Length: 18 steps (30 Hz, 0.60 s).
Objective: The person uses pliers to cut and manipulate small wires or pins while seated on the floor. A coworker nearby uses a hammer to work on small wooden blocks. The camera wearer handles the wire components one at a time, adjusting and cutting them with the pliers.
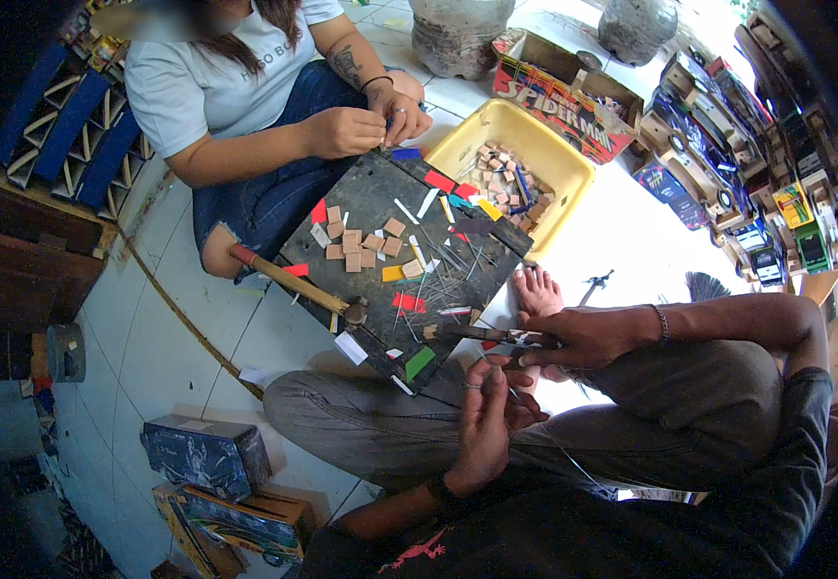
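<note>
My right hand grips a pair of pliers, its jaws pointing left over the near edge of a dark low worktable. A small wooden block is at the jaw tips; whether they clamp it I cannot tell. Just below, my left hand is closed with thumb and fingers together on a thin wire, which trails down to the right across my leg. On the tabletop lie several wooden blocks, thin metal rods and coloured strips.
A hammer lies across the table's left edge. Opposite sits another person, both hands together over something small. A yellow tub holds more blocks. Toy trucks line the right; boxy toy vehicles stand lower left.
</note>
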Motion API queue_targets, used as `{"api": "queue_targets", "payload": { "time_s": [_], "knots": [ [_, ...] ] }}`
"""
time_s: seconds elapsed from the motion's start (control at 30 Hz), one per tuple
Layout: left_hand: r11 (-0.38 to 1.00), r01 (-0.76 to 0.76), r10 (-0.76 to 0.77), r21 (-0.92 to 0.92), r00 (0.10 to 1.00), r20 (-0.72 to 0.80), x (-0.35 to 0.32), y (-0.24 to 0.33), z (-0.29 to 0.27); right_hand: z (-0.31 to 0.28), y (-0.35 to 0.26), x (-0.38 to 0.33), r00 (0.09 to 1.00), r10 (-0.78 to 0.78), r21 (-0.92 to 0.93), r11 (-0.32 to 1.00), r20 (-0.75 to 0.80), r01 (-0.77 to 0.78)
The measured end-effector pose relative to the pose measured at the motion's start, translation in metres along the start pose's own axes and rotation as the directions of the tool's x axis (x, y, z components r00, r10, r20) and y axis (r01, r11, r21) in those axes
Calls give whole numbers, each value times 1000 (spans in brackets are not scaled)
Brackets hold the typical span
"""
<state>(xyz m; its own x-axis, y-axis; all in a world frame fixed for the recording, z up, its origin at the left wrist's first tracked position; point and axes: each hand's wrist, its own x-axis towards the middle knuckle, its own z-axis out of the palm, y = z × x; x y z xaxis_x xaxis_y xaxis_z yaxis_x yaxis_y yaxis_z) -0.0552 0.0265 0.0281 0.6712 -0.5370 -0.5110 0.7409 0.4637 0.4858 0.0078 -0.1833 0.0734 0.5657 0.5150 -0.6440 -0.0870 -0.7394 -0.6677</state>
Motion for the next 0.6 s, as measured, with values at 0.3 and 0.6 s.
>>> {"api": "queue_targets", "payload": {
  "time_s": [0.3,0.6],
  "knots": [
    [999,-43,44,13,997,-58,4,-7,-7,9,3,13,998,55,71,996,-21,-53],
    [992,-118,121,37,988,-98,14,-11,-17,25,19,43,985,140,-133,979,-103,-153]
  ]
}}
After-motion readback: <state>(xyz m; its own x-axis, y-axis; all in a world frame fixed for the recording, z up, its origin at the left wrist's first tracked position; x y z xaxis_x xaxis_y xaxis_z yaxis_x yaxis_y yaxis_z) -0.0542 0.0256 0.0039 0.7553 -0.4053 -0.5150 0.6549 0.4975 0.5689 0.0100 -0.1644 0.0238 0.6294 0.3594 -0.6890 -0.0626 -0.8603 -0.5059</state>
